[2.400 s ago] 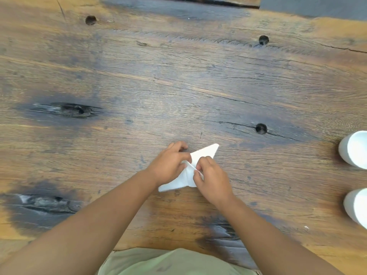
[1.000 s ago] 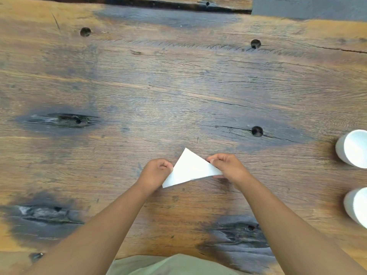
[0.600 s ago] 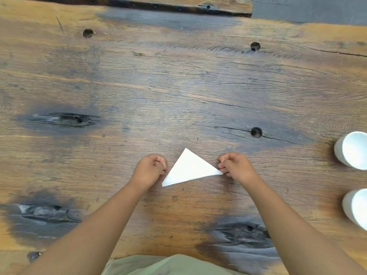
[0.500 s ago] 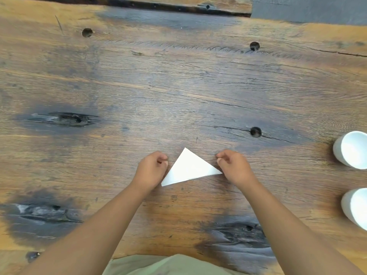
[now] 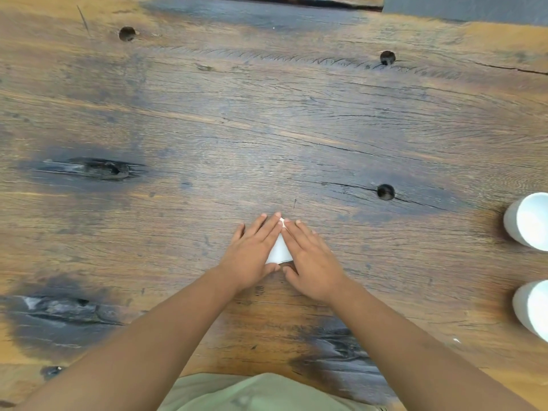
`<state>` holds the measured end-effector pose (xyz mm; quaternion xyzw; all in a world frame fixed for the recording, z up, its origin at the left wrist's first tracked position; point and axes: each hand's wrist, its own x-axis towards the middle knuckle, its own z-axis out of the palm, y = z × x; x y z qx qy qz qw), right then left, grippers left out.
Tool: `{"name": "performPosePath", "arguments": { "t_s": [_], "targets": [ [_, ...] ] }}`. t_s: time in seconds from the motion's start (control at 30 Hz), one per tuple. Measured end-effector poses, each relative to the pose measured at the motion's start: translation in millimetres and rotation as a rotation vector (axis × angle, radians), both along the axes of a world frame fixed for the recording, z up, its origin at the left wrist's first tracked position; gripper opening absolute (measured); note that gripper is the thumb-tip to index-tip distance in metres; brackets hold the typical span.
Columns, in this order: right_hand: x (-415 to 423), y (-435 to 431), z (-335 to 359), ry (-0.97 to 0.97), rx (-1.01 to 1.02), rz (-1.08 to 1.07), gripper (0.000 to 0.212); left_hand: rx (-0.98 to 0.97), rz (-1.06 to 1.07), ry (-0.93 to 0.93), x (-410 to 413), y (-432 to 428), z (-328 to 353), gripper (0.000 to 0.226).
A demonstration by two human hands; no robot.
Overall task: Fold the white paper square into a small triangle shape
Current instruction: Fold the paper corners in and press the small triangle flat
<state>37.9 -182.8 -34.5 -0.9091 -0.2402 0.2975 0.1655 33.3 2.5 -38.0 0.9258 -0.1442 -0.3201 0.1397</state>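
Note:
The folded white paper triangle [image 5: 279,250] lies flat on the wooden table [image 5: 267,129], mostly covered. My left hand [image 5: 252,256] rests palm-down on its left part, fingers stretched out. My right hand [image 5: 311,262] lies palm-down on its right part, fingers also extended. The fingertips of both hands nearly meet above the paper's top corner. Only a narrow white strip and the tip show between the hands.
Two white cups stand at the right edge, one [image 5: 529,221] farther away and one [image 5: 533,307] nearer. The tabletop has dark knots and small round holes, such as one [image 5: 385,192] to the upper right of my hands.
Both hands were curled beside the triangle's two ends half a second ago. Now they have spread flat and moved inward onto the paper, covering most of it.

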Motion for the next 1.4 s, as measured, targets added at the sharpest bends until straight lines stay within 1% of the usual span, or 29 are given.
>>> {"name": "performPosePath", "arguments": {
  "t_s": [0.1, 0.3, 0.47, 0.57, 0.63, 0.7, 0.77, 0.87, 1.0, 1.13, 1.27, 1.33, 1.4],
  "targets": [
    [-6.6, -13.2, -4.1, -0.010, -0.039, 0.043, 0.079, 0.014, -0.004, -0.004, -1.3, 1.4, -1.4, 0.094],
    [-25.9, -60.1, 1.0, -0.012, -0.081, 0.028, 0.079, 0.004, 0.005, 0.009, -1.2, 0.5, -2.2, 0.104],
    [-37.5, -92.3, 8.8, 0.018, -0.151, 0.091, 0.079, 0.013, -0.003, -0.015, -4.2, 2.2, -6.6, 0.111],
    [-33.0, -88.0, 14.3, 0.016, -0.128, 0.047, 0.072, 0.028, -0.005, -0.029, -6.7, 1.6, -10.2, 0.113],
    [-26.0, -77.0, 18.4, -0.053, -0.110, 0.009, 0.069, 0.042, -0.013, -0.040, -8.0, 1.1, -11.7, 0.115],
    [-16.6, -61.8, 18.3, -0.126, -0.068, 0.010, 0.070, 0.047, -0.021, -0.049, -9.0, 0.9, -12.8, 0.118],
    [-7.3, -44.1, 13.7, -0.138, -0.032, 0.043, 0.076, 0.044, -0.026, -0.053, -9.2, 0.9, -13.0, 0.120],
    [1.9, -19.0, 3.8, -0.102, -0.020, 0.099, 0.083, 0.054, -0.031, -0.052, -9.6, 1.3, -12.7, 0.117],
    [4.0, -4.9, -2.4, -0.092, 0.025, 0.092, 0.077, 0.044, -0.025, -0.037, -9.4, -0.1, -11.5, 0.116],
    [-3.3, -19.3, -7.9, -0.100, -0.019, 0.142, 0.073, 0.036, -0.023, -0.020, -8.4, -0.8, -9.1, 0.116],
    [-14.8, -44.0, -2.0, -0.046, -0.031, 0.085, 0.073, 0.044, -0.021, -0.011, -8.1, -1.1, -7.3, 0.117],
    [-23.6, -63.2, 1.3, -0.036, -0.059, 0.080, 0.074, 0.039, -0.027, -0.003, -7.6, -2.2, -5.9, 0.114],
    [-34.1, -80.5, 4.7, -0.023, -0.080, 0.073, 0.075, 0.016, -0.038, 0.003, -6.7, -2.2, -3.7, 0.104]
  ]
}}
